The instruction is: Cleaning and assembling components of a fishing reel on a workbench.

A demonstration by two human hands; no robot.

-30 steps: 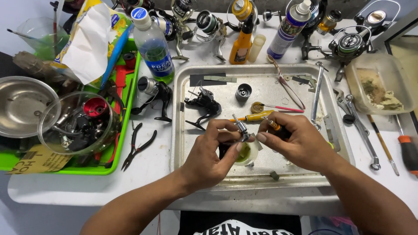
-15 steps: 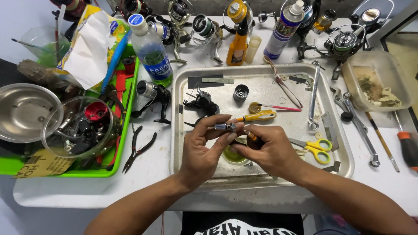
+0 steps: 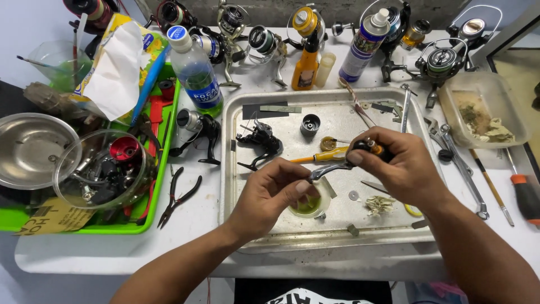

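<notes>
At nine o'clock on the bench sits a steel bowl point(image 3: 31, 147), and just beside it a clear glass bowl point(image 3: 101, 169) keeps loose reel parts, a red spool among them, from scattering; both rest on a green tray point(image 3: 147, 217). Long-nose pliers point(image 3: 179, 194) lie on the table between that tray and the metal work tray point(image 3: 236, 225), within easy reach. A plastic drink bottle point(image 3: 194, 70) stands at eleven o'clock.

Inside the work tray, a black reel body point(image 3: 260, 141) lies at ten o'clock of the hands. The left hand point(image 3: 269, 197) dips its fingertips into a small pot of greenish grease point(image 3: 308, 205), fingers curled and pinched as if picking some up; whether anything is held between them I cannot tell. The right hand point(image 3: 402, 166) grips a reel handle point(image 3: 343, 164) by its dark knob end, fingers closed round it, the silver arm pointing down toward eight o'clock over the pot, so the part sits right above the grease.

Along twelve o'clock stand fishing reels point(image 3: 264, 42), an orange oil bottle point(image 3: 306, 62) and a spray can point(image 3: 363, 42). At three o'clock lie spanners point(image 3: 461, 166) and a plastic tub point(image 3: 486, 110).

Half a second ago both hands met on the part above the pot, and yellow-handled scissors showed at four o'clock; now the left hand has dropped to the grease and the right hand covers the scissors.
</notes>
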